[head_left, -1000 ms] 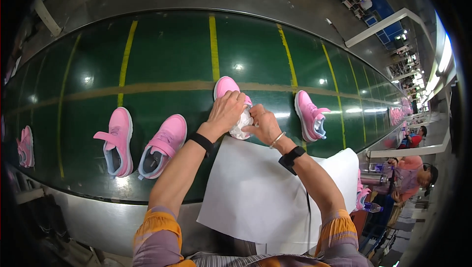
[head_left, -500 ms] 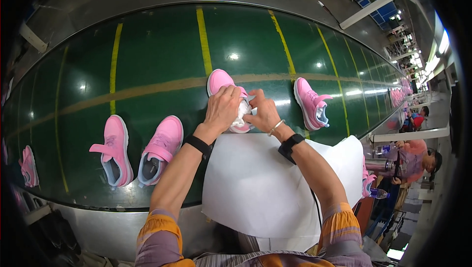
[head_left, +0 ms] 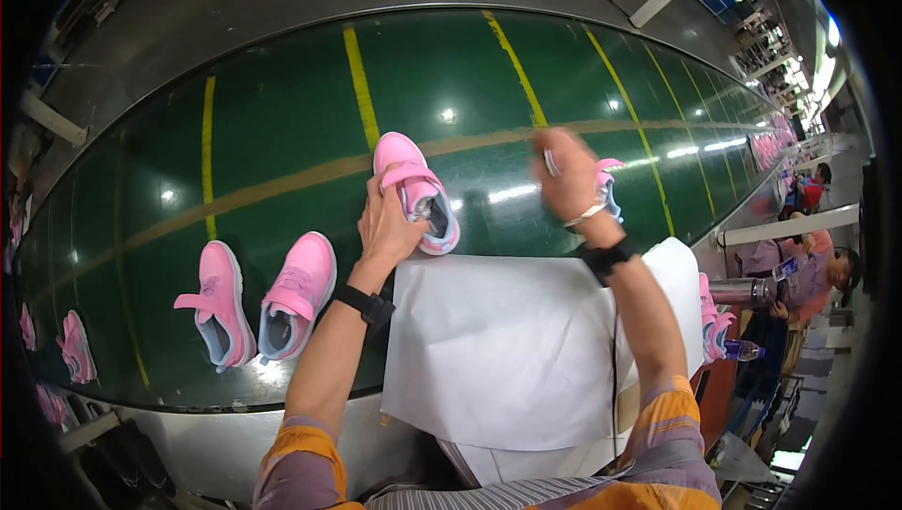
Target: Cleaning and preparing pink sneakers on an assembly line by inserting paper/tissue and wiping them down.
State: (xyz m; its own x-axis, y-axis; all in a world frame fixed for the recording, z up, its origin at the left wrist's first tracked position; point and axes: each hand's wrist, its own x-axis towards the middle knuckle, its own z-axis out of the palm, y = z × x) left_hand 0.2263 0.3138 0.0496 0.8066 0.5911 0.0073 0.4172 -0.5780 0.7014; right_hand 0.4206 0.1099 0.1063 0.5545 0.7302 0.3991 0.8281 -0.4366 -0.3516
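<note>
A pink shoe [head_left: 418,191] lies on the green conveyor belt [head_left: 282,115], and my left hand [head_left: 387,226] rests against its left side, gripping it. My right hand [head_left: 567,177] is raised above the belt to the right, fingers closed around a small thin object whose kind I cannot make out. Behind that hand a second pink shoe [head_left: 607,189] shows partly. A stack of white paper sheets [head_left: 507,350] lies under both forearms at the belt's near edge.
Two more pink shoes [head_left: 299,294] [head_left: 218,301] lie on the belt to the left, another pink shoe [head_left: 75,346] at the far left rim. Other people [head_left: 808,266] work at the right, by a metal bottle [head_left: 742,292]. More pink shoes line the far right belt.
My right hand has left the shoe and lifted to the right. My left hand stays on the shoe, whose opening is now uncovered. The view has shifted.
</note>
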